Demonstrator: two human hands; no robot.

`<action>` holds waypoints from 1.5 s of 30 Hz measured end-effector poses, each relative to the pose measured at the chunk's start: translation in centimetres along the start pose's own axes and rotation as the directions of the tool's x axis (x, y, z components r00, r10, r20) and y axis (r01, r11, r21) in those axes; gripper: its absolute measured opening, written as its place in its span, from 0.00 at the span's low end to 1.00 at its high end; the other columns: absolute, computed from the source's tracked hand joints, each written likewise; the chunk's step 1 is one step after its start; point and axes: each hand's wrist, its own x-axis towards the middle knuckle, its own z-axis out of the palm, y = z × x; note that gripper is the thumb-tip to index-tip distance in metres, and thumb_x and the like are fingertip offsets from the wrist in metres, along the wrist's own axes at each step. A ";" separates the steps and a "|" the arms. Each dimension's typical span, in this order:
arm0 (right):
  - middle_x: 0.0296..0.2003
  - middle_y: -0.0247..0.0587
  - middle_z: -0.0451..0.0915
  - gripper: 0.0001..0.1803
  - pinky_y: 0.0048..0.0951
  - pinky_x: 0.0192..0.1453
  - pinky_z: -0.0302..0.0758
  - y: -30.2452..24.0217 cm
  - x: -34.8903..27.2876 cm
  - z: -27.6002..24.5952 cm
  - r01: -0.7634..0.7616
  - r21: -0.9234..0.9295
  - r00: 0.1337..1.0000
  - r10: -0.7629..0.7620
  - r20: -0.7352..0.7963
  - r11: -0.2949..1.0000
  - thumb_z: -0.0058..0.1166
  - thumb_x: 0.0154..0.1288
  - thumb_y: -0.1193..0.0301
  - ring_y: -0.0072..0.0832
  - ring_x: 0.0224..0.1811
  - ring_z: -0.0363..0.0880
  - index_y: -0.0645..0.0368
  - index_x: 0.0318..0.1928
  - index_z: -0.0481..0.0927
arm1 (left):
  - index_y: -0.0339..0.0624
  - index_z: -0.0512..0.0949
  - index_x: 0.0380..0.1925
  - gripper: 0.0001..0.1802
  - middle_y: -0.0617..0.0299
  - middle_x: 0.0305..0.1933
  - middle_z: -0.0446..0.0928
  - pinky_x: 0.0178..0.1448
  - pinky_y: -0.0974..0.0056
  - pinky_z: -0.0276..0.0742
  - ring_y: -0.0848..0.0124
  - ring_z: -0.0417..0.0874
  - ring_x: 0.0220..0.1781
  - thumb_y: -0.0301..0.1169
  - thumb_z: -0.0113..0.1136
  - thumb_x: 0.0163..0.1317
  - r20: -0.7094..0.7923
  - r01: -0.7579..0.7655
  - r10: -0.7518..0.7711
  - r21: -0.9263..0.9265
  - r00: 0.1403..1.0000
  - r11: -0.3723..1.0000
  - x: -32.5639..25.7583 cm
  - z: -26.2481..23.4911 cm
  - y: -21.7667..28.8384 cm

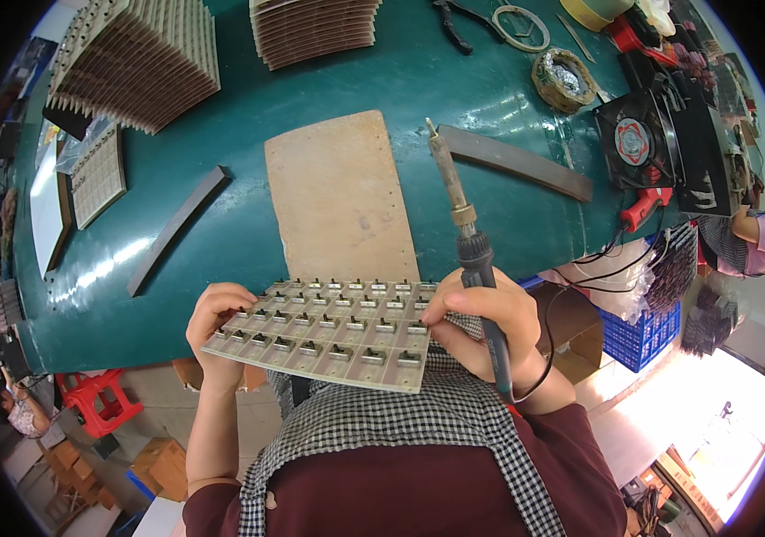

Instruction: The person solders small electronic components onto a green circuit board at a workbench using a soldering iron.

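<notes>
1 board (324, 345), comp. side up | parts (339, 352) in every row seen; underside hidden, so joints done/left: can't tell | held up before apron (355, 421) | L hand (217, 327) clamped on L edge; R hand (494, 313) pinching R edge, also gripping iron (465, 217), tip (431, 125) clear of board | mat (337, 197) beyond; 2 stacks (149, 67), far side of table (248, 116)

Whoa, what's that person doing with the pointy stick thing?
A person holds a circuit-board panel at the near edge of a green table. The left hand grips the panel's left side; the right hand pinches its right edge while also holding a soldering iron, tip pointing away from the panel.
</notes>
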 end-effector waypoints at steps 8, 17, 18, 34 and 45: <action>0.27 0.37 0.79 0.27 0.28 0.25 0.71 -0.6 1.1 1.6 0.078 0.051 0.995 -0.075 -0.059 0.996 0.61 0.39 0.86 0.32 0.25 0.76 0.59 0.45 0.75 | 0.34 0.72 0.27 0.04 0.56 0.34 0.74 0.40 0.72 0.66 0.73 0.72 0.35 0.23 0.55 0.51 0.004 0.013 -0.013 0.048 1.000 0.999 -0.1 -0.9 -0.3; 0.24 0.38 0.75 0.24 0.25 0.23 0.69 -1.1 1.3 2.8 0.165 0.004 0.985 -0.165 -0.058 0.986 0.63 0.40 0.84 0.29 0.21 0.72 0.57 0.43 0.78 | 0.35 0.74 0.26 0.04 0.58 0.33 0.76 0.35 0.75 0.64 0.77 0.72 0.32 0.19 0.55 0.49 -0.039 0.013 -0.012 0.021 0.999 1.000 -0.5 -1.3 -1.3; 0.24 0.38 0.75 0.24 0.25 0.23 0.69 -1.2 1.3 2.8 0.169 0.011 0.984 -0.168 -0.057 0.986 0.63 0.40 0.84 0.29 0.21 0.72 0.57 0.43 0.78 | 0.35 0.74 0.26 0.04 0.58 0.34 0.76 0.35 0.75 0.64 0.77 0.72 0.32 0.19 0.55 0.49 -0.030 0.020 -0.020 -0.003 0.999 1.000 -0.5 -1.3 -1.2; 0.24 0.38 0.78 0.27 0.26 0.26 0.71 -1.0 0.8 1.3 0.077 -0.028 0.997 -0.077 -0.010 0.997 0.62 0.35 0.87 0.31 0.23 0.75 0.59 0.42 0.76 | 0.35 0.74 0.26 0.08 0.57 0.32 0.77 0.34 0.72 0.70 0.72 0.76 0.33 0.15 0.57 0.44 0.004 -0.049 0.049 0.059 0.999 0.997 -0.2 -1.1 -0.2; 0.26 0.39 0.78 0.28 0.27 0.30 0.73 -0.6 0.1 0.5 0.046 -0.099 0.998 -0.042 0.040 0.994 0.60 0.36 0.88 0.33 0.26 0.78 0.60 0.44 0.74 | 0.36 0.74 0.25 0.08 0.56 0.31 0.76 0.32 0.71 0.70 0.68 0.76 0.32 0.18 0.60 0.42 -0.038 -0.169 0.174 0.095 0.984 0.981 -0.4 -1.2 0.2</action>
